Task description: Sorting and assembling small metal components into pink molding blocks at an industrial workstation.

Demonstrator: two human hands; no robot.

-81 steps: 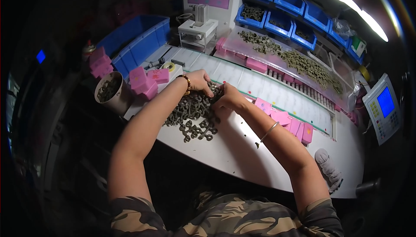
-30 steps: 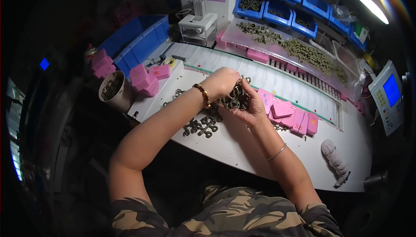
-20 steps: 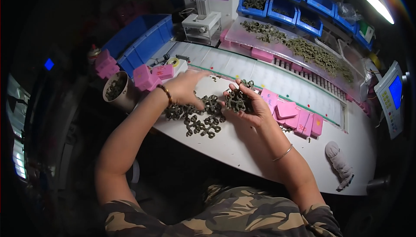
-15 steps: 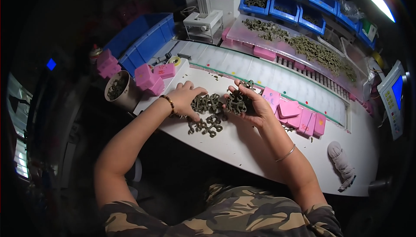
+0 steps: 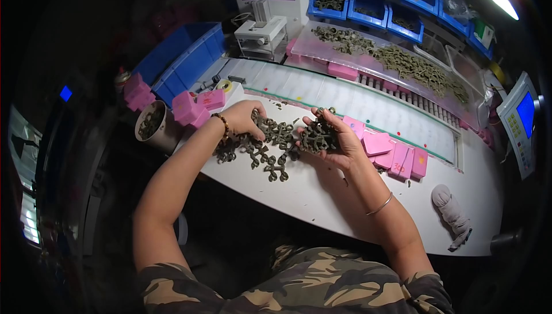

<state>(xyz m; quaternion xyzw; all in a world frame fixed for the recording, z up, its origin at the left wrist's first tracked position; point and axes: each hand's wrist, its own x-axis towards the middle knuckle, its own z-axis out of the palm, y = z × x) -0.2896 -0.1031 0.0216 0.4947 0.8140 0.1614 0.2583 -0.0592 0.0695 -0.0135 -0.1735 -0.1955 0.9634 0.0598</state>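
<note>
On the white table lies a pile of small dark green parts with ring-shaped ends (image 5: 280, 136), some linked or tangled together. My left hand (image 5: 242, 120) reaches into the pile's left side, its fingers and thumb curled round some of the parts. A handful of the same dark green parts (image 5: 317, 136) rests in my right hand (image 5: 344, 144), palm turned up and inward, fingers bent round them. The right hand is just right of the pile, over the table. What lies under the left palm is hidden.
Pink blocks (image 5: 376, 144) stand right of my right hand; others (image 5: 190, 107) sit left, near a bucket (image 5: 154, 123) and a blue crate (image 5: 190, 61). A lit white panel (image 5: 345, 107) runs behind. A clear tray (image 5: 368, 49) holds more parts. A grey cloth bundle (image 5: 451, 213) lies right.
My left hand's spread fingers have drawn in round the parts. Several parts have shifted toward the pile's near left. The right hand still holds its handful.
</note>
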